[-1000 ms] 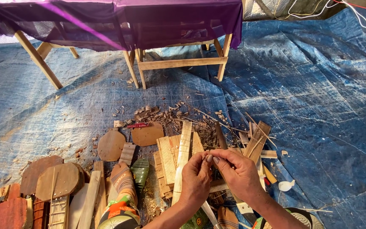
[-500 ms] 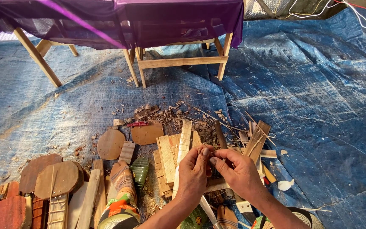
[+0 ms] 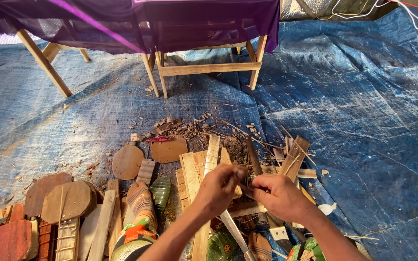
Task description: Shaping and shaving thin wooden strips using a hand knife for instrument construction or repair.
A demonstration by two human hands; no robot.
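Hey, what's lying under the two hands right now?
Under the left hand and right hand lie pale wooden slats and wood scraps on the blue tarp. Whatever sits directly beneath the palms is covered.

left hand [image 3: 221, 186] and right hand [image 3: 276, 195] pinched together.

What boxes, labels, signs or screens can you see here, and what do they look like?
No boxes, signs or screens show.
Green bottle: lying on the blue tarp by the striped sock, ribbed, no label visible.
Green piece with a yellow smiley sticker: bottom edge, under the left hand.
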